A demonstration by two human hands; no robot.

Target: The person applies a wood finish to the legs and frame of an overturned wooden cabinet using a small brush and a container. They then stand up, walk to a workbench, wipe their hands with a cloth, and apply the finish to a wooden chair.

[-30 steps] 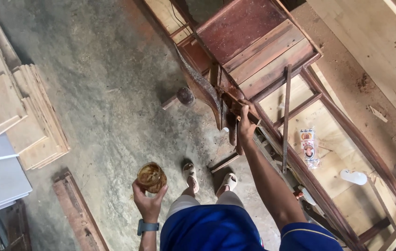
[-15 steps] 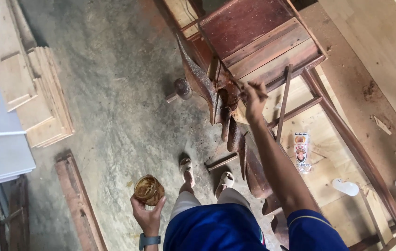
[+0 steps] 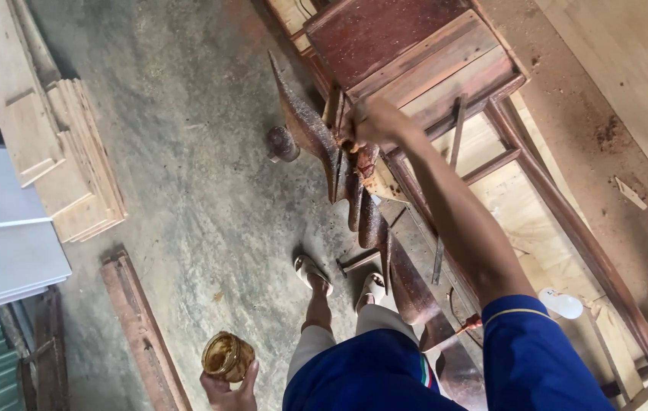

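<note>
My left hand (image 3: 230,387) holds a small round jar (image 3: 226,355) of brown, amber-coloured liquid low at my left side. My right hand (image 3: 368,122) reaches forward and grips a brush whose dark tip touches the top of a carved, scalloped wooden panel (image 3: 354,198). That panel is dark reddish brown and runs from near my hand down toward my right leg. It belongs to a wooden piece of furniture (image 3: 407,46) with a red-brown stained top. My feet in sandals (image 3: 315,275) stand on the concrete floor.
A stack of pale wooden boards (image 3: 57,144) lies at the left, with a white sheet (image 3: 4,243) below it. A reddish plank (image 3: 141,327) rests on the floor. A wooden frame (image 3: 567,228) and plywood sheets lie at the right. A small dark can (image 3: 283,143) sits on the floor.
My right hand has moved up along the carved panel toward its top. My left hand with the jar has dropped lower in view. The view has shifted forward.
</note>
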